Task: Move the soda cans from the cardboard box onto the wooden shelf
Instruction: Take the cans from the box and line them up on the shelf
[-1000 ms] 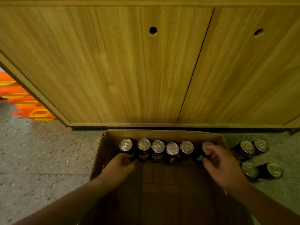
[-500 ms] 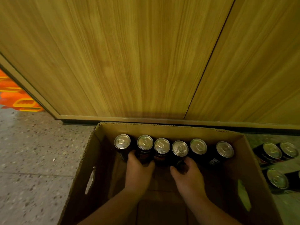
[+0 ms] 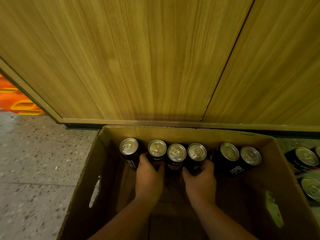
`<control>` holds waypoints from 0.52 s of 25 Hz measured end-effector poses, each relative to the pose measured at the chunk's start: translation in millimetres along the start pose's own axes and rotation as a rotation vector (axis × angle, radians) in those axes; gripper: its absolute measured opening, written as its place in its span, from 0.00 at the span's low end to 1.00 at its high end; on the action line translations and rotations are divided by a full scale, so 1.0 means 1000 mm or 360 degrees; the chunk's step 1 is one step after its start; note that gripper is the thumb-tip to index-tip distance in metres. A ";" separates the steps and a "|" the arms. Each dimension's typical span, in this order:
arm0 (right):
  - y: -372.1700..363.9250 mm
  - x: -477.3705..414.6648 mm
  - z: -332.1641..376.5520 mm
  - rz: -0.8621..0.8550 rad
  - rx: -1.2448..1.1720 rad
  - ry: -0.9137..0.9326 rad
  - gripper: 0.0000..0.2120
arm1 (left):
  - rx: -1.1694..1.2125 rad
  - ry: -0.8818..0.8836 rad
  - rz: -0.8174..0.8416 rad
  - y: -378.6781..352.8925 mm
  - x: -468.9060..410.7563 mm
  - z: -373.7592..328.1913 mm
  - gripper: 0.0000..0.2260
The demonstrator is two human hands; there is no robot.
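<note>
An open cardboard box [image 3: 173, 129] sits on the floor against a wooden cabinet. Several black soda cans with silver tops stand in a row along its far wall. My left hand [image 3: 149, 177] is wrapped around the second can from the left [image 3: 157, 148]. My right hand [image 3: 199, 179] is closed around the fourth can [image 3: 197, 151]. One can [image 3: 176, 152] stands between the two gripped ones. A single can [image 3: 129, 146] stands at the left end and two cans [image 3: 229, 151] [image 3: 250, 155] at the right end. The wooden shelf is out of view.
The wooden cabinet front [image 3: 155, 58] rises directly behind the box. More black cans [image 3: 306, 156] lie on the speckled floor [image 3: 34, 161] to the right of the box. Orange objects [image 3: 17, 103] show at the far left.
The view has dropped closer to the box. Both hands moved inward from the end cans and now each closes around an inner can of the row.
</note>
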State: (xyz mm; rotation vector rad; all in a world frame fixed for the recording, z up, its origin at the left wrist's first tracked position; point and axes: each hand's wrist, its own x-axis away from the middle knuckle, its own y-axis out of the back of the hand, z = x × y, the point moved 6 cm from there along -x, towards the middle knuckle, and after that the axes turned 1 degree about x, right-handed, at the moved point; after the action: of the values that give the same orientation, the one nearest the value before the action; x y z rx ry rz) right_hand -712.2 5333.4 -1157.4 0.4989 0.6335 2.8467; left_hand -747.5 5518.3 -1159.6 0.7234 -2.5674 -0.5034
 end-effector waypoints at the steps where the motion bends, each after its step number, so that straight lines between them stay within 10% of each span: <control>1: -0.003 -0.003 0.000 0.0009 -0.0043 -0.0011 0.30 | -0.0003 0.0002 0.0010 0.001 -0.002 0.000 0.19; 13: 0.004 -0.013 0.004 0.0249 -0.0061 0.0099 0.32 | -0.0062 -0.0156 0.0108 0.015 -0.002 -0.014 0.24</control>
State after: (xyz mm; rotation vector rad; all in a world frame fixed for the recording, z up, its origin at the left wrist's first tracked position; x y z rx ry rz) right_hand -699.1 5328.3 -1155.5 0.4756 0.5731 3.0261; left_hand -744.9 5528.2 -1141.9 0.6100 -2.6550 -0.5787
